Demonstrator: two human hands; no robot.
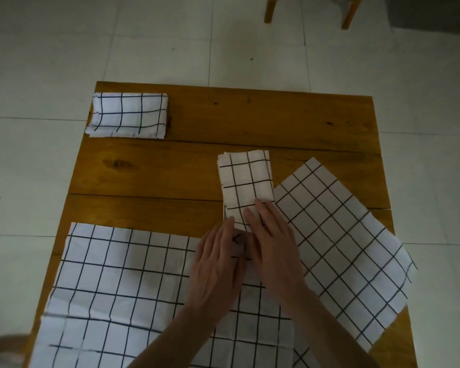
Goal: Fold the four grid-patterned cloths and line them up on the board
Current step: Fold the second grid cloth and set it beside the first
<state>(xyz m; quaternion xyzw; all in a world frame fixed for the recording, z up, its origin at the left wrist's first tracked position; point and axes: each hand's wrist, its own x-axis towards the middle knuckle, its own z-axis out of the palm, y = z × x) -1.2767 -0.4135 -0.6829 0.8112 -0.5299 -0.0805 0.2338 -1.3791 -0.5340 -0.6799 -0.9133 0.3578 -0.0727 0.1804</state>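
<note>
A folded white cloth with black grid lines (129,114) lies at the far left corner of the wooden board (250,123). A second cloth, folded into a narrow strip (246,179), lies at the board's middle. My left hand (218,266) and my right hand (274,243) rest side by side on its near end, fingers pressing it flat. An unfolded cloth (117,288) is spread flat at the near left, under my forearms. Another unfolded cloth (343,243) lies at an angle on the right, its corner hanging past the board's right edge.
The board stands on a pale tiled floor (170,43). Wooden chair legs (271,9) show at the top right, beyond the far edge. A curved wooden piece (3,346) shows at the bottom left.
</note>
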